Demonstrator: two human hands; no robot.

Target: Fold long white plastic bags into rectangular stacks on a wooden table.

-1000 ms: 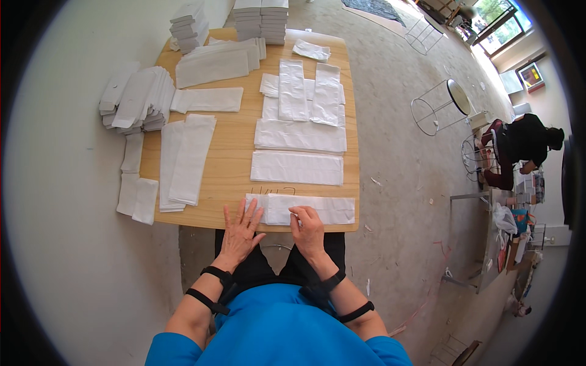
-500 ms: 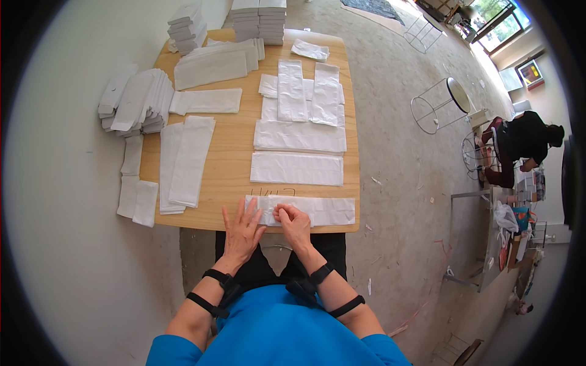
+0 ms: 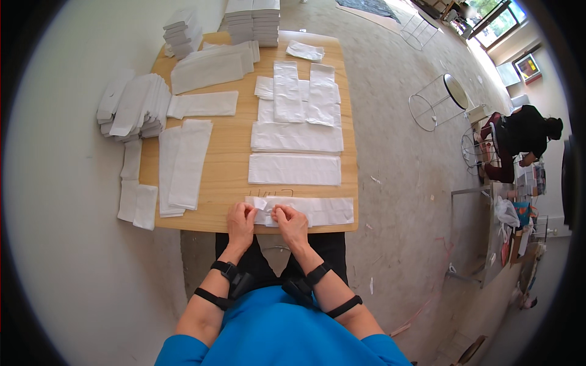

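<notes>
Left hand (image 3: pixel 240 221) and right hand (image 3: pixel 292 223) are both pinching the left end of the long white paper strip (image 3: pixel 302 210) that's lying along the near edge of the table (image 3: pixel 232 165). Fingers are curled in tight on the paper, and a small corner of it is getting lifted and folded between them.

What's changed: a second ago the left hand was lying flat and spread on the strip while the right was working further along it. Now the 2 hands are sitting close together at the same end, so I'd guess the smoothing part is over and the folding of that end is getting going.

Hard to make out: the fingertips are hiding the actual crease, so I can't tell how far the fold is going. There's faint pencil marking on the wood just above the strip, too small to read. The rest of the table is carrying more flat white sheets (image 3: pixel 295 169) and a fanned pile (image 3: pixel 131 107) hanging off the left edge. Another person (image 3: pixel 524 131) is sitting far off at right, partly cut off.
</notes>
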